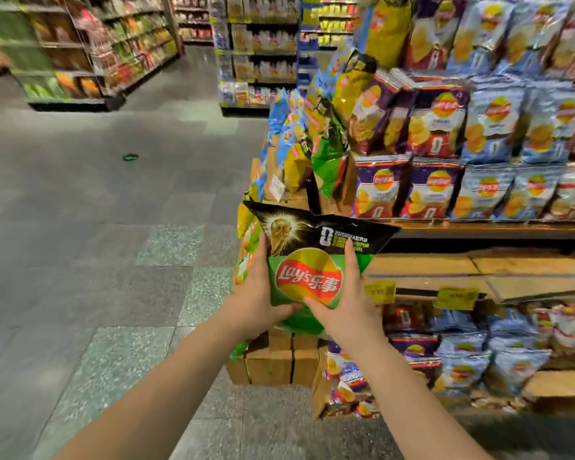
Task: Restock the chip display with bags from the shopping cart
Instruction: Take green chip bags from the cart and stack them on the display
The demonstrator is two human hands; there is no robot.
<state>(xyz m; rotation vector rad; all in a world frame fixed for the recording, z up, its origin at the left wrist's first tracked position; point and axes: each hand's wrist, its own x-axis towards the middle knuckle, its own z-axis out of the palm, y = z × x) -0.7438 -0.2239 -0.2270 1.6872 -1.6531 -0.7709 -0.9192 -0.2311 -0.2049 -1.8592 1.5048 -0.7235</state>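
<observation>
- A green and black bag of chips [312, 260] sits in front of the person, held upright in both hands, with its printed front turned toward the camera.
- The left hand [258, 293] clasps the bag's left edge, its fingers [262, 247] running up behind that side and the thumb pressed across the lower front.
- The right hand [349, 300] clasps the right side, one finger stretched up the front of the bag and the thumb pinching the bottom edge.
- Both forearms reach forward from the bottom of the view, bare.
- The bag hangs in the air just beside the near corner of the chip display [478, 227], at about the height of a wooden shelf [445, 263] whose boards show bare beside it.
- Above that shelf, rows of purple bags [435, 121] and pale blue bags [498, 127] stand packed side by side.
- Yellow and green bags [329, 154] crowd the corner of the display just above the held bag.
- Yellow price tags [455, 297] hang on the shelf edge, with more bags on the lower level beneath them.
- Cardboard boxes [273, 360] are stacked at the display's foot, under the hands.
- To the left stretches grey tiled floor [97, 227], where a small green object [131, 157] lies well away; what it is cannot be made out.
- Blurred store shelves [113, 44] stand beyond.
</observation>
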